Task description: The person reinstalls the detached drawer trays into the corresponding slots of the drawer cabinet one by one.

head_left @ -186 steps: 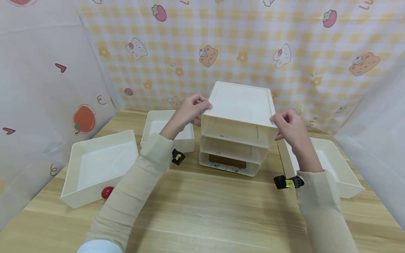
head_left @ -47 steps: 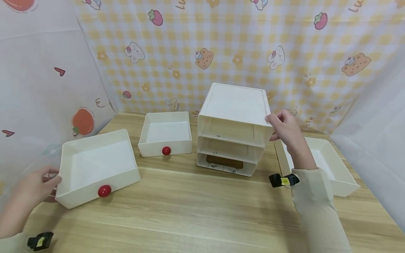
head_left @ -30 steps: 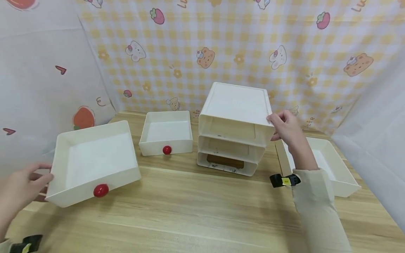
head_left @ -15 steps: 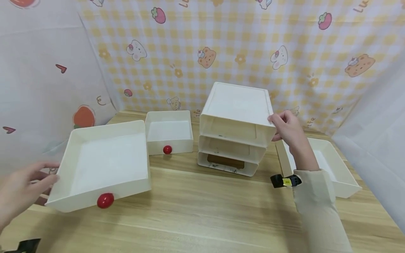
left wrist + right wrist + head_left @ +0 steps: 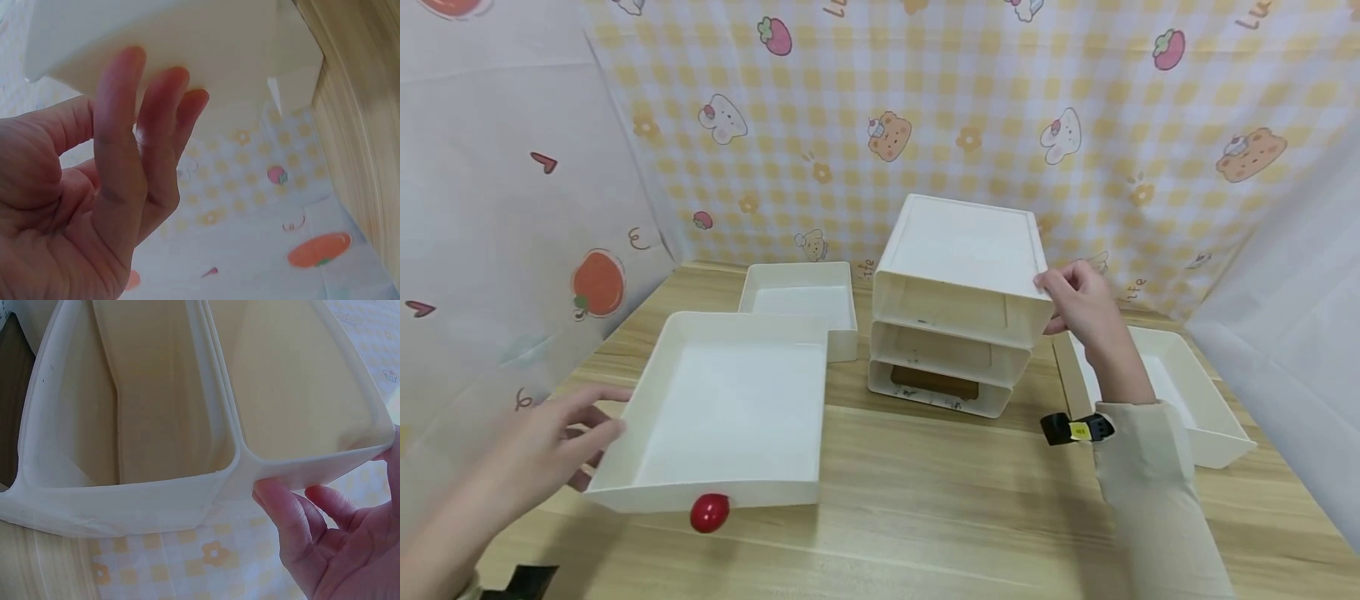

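My left hand [image 5: 546, 450] holds a cream plastic drawer [image 5: 730, 408] by its left wall, lifted above the table with its red knob [image 5: 709, 512] facing me. In the left wrist view, the fingers [image 5: 119, 150] lie under the pale drawer's bottom [image 5: 237, 69]. My right hand [image 5: 1086, 308] grips the top right edge of a white drawer cabinet [image 5: 970, 242], which has three open slots at its front. In the right wrist view, the cabinet's side [image 5: 144, 515] shows close up, with thumb and fingers [image 5: 284, 512] at its upper corner.
Behind the held drawer stands a smaller cream drawer [image 5: 842, 340], partly covered by it. Another cream drawer [image 5: 1195, 400] lies to the right of the cabinet, partly behind my right forearm. A patterned cloth [image 5: 962, 100] hangs behind the wooden table [image 5: 955, 500].
My left hand let go of the cabinet, took the left drawer by its side, lifted it and carried it rightward toward the cabinet. My right hand has stayed on the cabinet edge.
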A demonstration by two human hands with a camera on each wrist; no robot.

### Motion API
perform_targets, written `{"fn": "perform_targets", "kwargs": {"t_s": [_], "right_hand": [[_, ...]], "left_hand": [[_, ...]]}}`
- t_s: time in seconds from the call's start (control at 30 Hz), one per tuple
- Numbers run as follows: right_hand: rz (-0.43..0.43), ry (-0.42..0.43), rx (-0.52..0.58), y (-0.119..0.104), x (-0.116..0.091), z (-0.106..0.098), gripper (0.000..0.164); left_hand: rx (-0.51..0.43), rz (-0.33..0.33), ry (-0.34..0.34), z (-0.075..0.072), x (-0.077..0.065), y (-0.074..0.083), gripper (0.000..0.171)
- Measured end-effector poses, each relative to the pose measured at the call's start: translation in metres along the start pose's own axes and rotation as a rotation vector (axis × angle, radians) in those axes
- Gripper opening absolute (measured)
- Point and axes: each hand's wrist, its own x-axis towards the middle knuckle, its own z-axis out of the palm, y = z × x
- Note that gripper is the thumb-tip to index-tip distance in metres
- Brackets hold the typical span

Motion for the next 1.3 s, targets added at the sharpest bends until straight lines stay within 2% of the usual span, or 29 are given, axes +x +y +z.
{"fn": "perform_targets", "kwargs": {"t_s": [0.33,0.57,1.3], "right_hand": [[-0.006,0.006,0.000,0.000,0.000,0.000,0.028],[-0.002,0.004,0.001,0.000,-0.001,0.000,0.028],[-0.012,0.011,-0.022,-0.001,0.001,0.002,0.029]], "left_hand": [[-0.040,0.039,-0.077,0.024,0.006,0.025,0.035],[-0.092,0.120,-0.101,0.042,0.010,0.040,0.033],[-0.257,0.218,-0.214,0.091,0.030,0.087,0.029]]}}
